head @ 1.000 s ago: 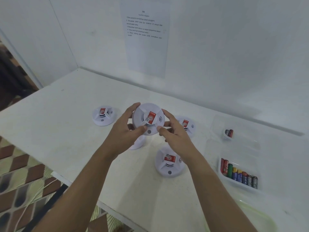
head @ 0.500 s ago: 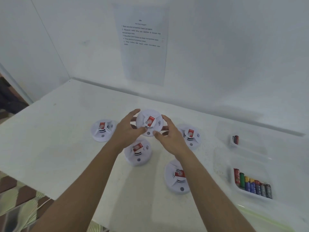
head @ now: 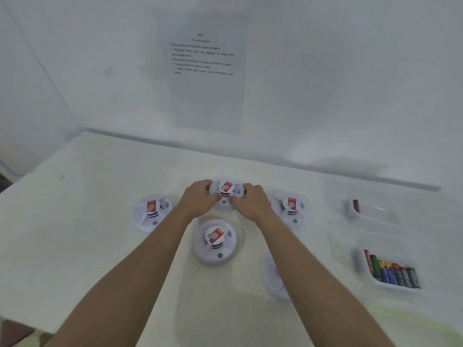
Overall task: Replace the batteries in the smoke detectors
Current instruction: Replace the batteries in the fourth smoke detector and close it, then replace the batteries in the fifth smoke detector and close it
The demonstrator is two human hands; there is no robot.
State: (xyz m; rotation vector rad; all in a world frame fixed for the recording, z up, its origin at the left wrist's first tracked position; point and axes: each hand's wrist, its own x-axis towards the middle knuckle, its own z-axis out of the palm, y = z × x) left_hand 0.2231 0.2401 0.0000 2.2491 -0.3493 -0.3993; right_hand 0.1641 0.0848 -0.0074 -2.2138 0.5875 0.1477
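head view. worktop (head: 75, 221) white, set against a white wall with a printed sheet (head: 203, 71) on it; print too small to read.

five white round detectors, each with a red label where the top shows. far detector (head: 226, 190) at centre back, label up, between both hands. left hand (head: 198, 197) grips its left rim, fingers curled round the edge. right hand (head: 253, 200) grips its right rim the same way. both thumbs lie on the near side by the small grey button. it sits low at the worktop; cannot tell whether it rests on it.

left detector (head: 151, 211) lies well off the left forearm. near detector (head: 215, 242) lies between the two forearms. right detector (head: 290, 207) lies just beside the right wrist. fifth detector (head: 271, 276) is half hidden under the right forearm.

right side: clear tray (head: 360, 261) holding a row of mixed-colour batteries (head: 393, 272). beyond it, small tray (head: 375, 212) with a dark and red battery (head: 355, 206) at its left end.
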